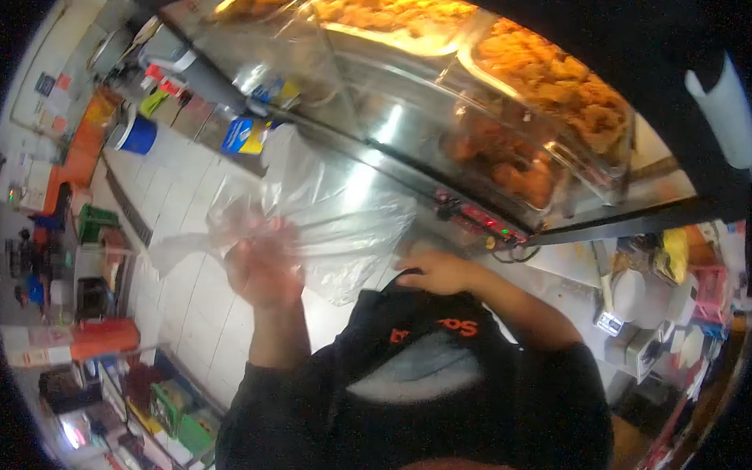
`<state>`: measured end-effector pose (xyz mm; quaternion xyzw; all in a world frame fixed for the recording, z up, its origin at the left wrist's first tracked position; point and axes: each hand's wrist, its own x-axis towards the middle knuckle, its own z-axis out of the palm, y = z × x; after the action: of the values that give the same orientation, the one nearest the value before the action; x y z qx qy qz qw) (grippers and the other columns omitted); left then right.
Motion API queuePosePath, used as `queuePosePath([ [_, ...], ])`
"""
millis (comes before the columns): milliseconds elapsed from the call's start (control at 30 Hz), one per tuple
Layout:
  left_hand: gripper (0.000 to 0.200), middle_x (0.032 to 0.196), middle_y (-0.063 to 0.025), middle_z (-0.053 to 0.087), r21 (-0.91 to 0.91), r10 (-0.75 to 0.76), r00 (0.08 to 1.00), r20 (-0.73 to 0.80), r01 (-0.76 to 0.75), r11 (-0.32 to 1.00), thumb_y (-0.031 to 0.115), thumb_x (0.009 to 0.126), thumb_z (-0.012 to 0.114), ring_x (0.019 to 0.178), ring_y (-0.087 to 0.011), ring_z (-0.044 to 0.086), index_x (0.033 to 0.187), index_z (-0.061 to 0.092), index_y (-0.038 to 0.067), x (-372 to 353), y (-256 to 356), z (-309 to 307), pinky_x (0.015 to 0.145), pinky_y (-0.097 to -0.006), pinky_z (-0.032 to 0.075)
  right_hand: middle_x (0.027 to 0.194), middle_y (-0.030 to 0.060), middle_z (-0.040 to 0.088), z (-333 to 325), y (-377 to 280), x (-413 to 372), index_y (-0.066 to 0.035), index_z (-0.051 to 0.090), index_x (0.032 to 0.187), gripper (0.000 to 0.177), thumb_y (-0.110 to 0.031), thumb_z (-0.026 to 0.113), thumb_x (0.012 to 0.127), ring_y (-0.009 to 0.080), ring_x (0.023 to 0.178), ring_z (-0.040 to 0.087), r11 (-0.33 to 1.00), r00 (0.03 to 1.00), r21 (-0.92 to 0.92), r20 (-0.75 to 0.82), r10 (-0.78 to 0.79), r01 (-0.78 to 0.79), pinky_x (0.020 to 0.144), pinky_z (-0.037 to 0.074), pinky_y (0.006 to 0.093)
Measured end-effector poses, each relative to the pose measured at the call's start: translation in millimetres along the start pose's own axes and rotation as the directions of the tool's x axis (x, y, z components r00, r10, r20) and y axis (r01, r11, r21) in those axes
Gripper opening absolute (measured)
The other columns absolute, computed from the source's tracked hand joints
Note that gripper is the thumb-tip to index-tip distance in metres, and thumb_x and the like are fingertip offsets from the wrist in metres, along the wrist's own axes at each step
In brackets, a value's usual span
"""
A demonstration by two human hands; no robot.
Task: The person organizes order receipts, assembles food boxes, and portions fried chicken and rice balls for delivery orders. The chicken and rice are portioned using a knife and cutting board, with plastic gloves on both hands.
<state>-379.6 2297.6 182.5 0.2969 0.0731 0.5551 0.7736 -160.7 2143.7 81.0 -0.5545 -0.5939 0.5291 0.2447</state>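
Note:
A clear plastic bag (335, 209) spreads out crumpled above the tiled floor, in front of the metal counter. My left hand (263, 264) is closed on the bunched part of the bag, its fingers blurred and partly covered by the film. Further right, my right hand (434, 272) has its fingers curled at the raised edge of a black apron (356, 327) with orange letters. The bag's right edge lies close to that hand, apart from it as far as I can see.
Trays of fried food (539, 75) sit behind glass in a lit warming cabinet, with a control panel (484, 222) along its lower edge. A blue-and-white tub (137, 134) stands on the left. Shelves with green baskets (193, 432) are at lower left; white containers (626, 293) stand on the right.

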Motion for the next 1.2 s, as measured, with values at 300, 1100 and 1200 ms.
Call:
queuePosePath([
  [300,0.044,0.126,-0.0157,0.053,0.088,-0.34,0.938,-0.068,0.345,0.934,0.026,0.094,0.053,0.118,-0.0272,0.05,0.13,0.046,0.001,-4,-73,-55,0.105,-0.0412,0.039,0.095,0.0042,0.067,0,-51,8,0.001,0.065,0.109,0.023,-0.013,0.064,0.091,0.0099,0.081,0.059,0.435,0.752,0.749,-0.624,0.211,0.5,0.071,0.05,0.0267],
  [1100,0.038,0.054,-0.0094,0.054,0.973,-0.606,0.787,0.114,-0.211,-0.092,0.023,0.083,0.07,0.052,-0.0163,0.053,0.055,0.055,0.003,6,-107,-8,0.05,-0.0317,0.04,0.064,0.0027,0.059,10,5,-2,-0.002,0.066,0.082,0.011,-0.011,0.071,0.079,0.0084,0.061,0.055,0.927,0.607,0.356,-0.764,0.218,0.115,0.055,0.045,0.0262],
  [1200,0.022,0.072,-0.0076,0.059,0.542,-0.708,0.519,0.479,-0.809,-0.227,0.006,0.067,0.076,0.064,-0.0291,0.057,0.069,0.054,0.008,-11,-108,-7,0.058,-0.0404,0.044,0.068,0.0068,0.06,5,0,0,-0.003,0.069,0.09,0.011,-0.008,0.066,0.081,0.0133,0.059,0.056,0.984,0.465,0.143,-0.882,0.076,0.11,0.054,0.046,0.0275],
])
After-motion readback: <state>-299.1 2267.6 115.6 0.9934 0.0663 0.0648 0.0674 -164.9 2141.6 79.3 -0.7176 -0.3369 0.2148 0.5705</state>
